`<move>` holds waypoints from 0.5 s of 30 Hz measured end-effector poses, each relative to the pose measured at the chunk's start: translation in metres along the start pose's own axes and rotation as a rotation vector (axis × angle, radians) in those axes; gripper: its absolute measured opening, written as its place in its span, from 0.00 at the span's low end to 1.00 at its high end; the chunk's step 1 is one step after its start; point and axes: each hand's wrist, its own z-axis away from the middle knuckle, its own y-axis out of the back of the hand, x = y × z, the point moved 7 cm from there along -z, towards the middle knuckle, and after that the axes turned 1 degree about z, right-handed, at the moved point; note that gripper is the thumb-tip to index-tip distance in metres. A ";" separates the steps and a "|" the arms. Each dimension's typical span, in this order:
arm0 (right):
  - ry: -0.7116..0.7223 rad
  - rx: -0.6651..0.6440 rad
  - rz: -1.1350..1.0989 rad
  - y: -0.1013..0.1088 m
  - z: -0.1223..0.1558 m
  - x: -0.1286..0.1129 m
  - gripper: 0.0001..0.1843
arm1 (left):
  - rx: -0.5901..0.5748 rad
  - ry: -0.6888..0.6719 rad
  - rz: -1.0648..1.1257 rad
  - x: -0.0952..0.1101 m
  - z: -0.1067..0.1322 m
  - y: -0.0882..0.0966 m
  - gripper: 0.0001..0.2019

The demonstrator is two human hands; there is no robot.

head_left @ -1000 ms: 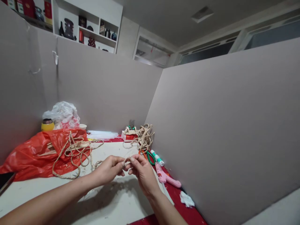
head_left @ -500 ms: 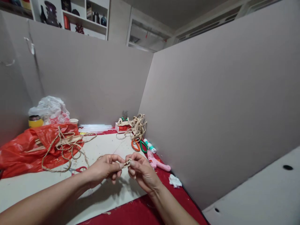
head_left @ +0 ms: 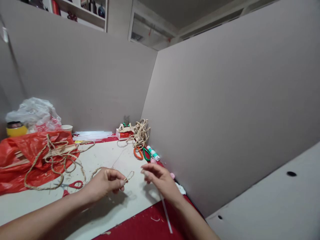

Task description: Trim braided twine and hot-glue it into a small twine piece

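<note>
My left hand (head_left: 107,181) pinches a thin braided straw cord (head_left: 130,175) between thumb and fingertips; a small loop of it stands out to the right. More of that cord curves behind the hand. My right hand (head_left: 160,180) hovers just right of the loop, apart from it, its fingers loosely bent and holding nothing I can see. Behind this hand a pink glue gun (head_left: 153,160) is mostly hidden, and a clear glue stick (head_left: 166,213) shows below the wrist. Red-handled scissors (head_left: 75,184) lie left of my left hand.
A white board (head_left: 110,155) covers much of the red cloth (head_left: 140,223). Loose cord (head_left: 60,173) spills off a red plastic bag (head_left: 15,180) at left. Glue sticks (head_left: 92,135), a cord bundle (head_left: 142,133), and orange-handled (head_left: 138,153) and green-handled (head_left: 147,154) tools lie farther back. Grey panels (head_left: 225,110) enclose the table.
My right hand has let go of the cord and moved right, over the glue gun. The left hand keeps its pinch, and the loop now shows. The view has turned slightly right.
</note>
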 end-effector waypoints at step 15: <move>-0.154 -0.077 1.257 0.057 -0.019 0.071 0.14 | 0.200 0.058 0.219 -0.045 -0.020 0.034 0.12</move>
